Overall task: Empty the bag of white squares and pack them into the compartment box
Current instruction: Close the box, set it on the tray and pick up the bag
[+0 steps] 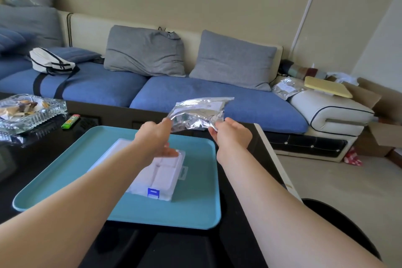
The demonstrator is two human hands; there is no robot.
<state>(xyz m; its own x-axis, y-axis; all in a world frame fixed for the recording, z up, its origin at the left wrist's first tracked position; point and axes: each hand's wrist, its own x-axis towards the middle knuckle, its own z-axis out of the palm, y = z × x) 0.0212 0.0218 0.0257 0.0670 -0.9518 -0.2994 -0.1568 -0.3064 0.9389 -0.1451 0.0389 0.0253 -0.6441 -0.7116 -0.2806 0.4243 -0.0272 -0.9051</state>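
Note:
A crinkled silver foil bag (199, 114) is held up in the air above the far edge of a teal tray (196, 206). My left hand (155, 137) pinches the bag's left corner and my right hand (230, 134) pinches its right lower edge. Below my left forearm, a clear plastic compartment box (162, 177) with a blue label lies on the tray; white squares show inside it. My left arm hides part of the box.
The tray sits on a black coffee table (237, 180). A glass ashtray (28, 111) and a green lighter (70, 121) stand at the table's far left. A blue sofa (195, 98) with grey cushions runs behind; another foil bag (285, 87) lies on its right end.

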